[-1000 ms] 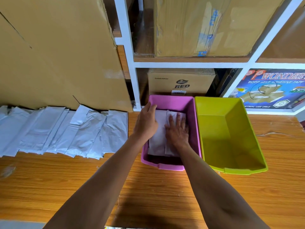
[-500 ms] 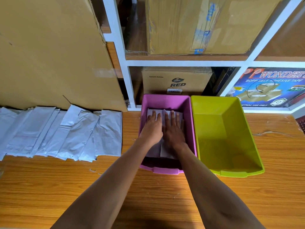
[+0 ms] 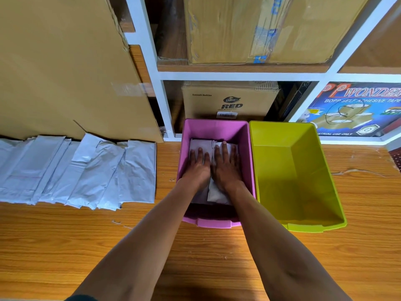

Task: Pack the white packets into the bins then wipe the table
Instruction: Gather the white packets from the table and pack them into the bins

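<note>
Both my hands now flat, side by side, in the pink bin (image 3: 217,129).

Loose white packets (image 3: 76,172) lie left on the table (image 3: 65,246). My left hand (image 3: 198,168), earlier on the rim, and right hand (image 3: 226,168) press straight-fingered on the binned packets (image 3: 200,145); green bin (image 3: 303,227) right.

arms: bare to past the elbow | left hand (image 3: 198,168): no rings | right hand (image 3: 225,168): no rings
</note>
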`<state>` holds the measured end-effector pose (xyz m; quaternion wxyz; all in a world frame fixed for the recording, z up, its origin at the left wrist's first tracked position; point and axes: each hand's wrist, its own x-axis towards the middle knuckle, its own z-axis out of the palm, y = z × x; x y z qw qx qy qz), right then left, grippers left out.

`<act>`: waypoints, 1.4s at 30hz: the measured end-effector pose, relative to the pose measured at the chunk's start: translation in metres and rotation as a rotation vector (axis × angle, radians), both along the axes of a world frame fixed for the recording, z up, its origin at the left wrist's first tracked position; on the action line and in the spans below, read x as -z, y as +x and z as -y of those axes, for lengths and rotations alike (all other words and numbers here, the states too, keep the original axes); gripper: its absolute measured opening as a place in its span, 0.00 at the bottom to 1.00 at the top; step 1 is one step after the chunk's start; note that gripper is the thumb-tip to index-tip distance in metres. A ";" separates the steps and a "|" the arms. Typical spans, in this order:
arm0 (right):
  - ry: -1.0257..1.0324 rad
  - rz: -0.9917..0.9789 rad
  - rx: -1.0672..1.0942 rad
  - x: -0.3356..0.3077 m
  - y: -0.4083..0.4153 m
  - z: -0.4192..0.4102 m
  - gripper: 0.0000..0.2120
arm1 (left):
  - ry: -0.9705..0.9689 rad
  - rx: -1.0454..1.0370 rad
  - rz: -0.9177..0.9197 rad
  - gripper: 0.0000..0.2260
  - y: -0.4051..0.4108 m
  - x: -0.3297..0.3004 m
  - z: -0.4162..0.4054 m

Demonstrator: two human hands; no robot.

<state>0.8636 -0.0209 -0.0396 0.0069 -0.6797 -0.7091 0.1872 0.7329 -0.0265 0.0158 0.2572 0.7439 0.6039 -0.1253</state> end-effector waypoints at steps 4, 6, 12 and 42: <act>0.029 -0.008 -0.030 -0.010 0.001 0.004 0.33 | 0.025 -0.026 0.008 0.34 -0.001 -0.014 0.001; 0.037 -0.004 -0.029 -0.017 0.001 0.007 0.33 | 0.056 -0.036 0.037 0.34 -0.004 -0.021 0.005; 0.150 -0.067 0.091 -0.060 -0.009 0.022 0.28 | 0.434 0.028 0.336 0.29 -0.018 -0.048 0.024; 0.317 -0.096 0.033 -0.084 -0.310 0.096 0.22 | 0.437 -0.222 0.128 0.26 -0.360 -0.051 0.106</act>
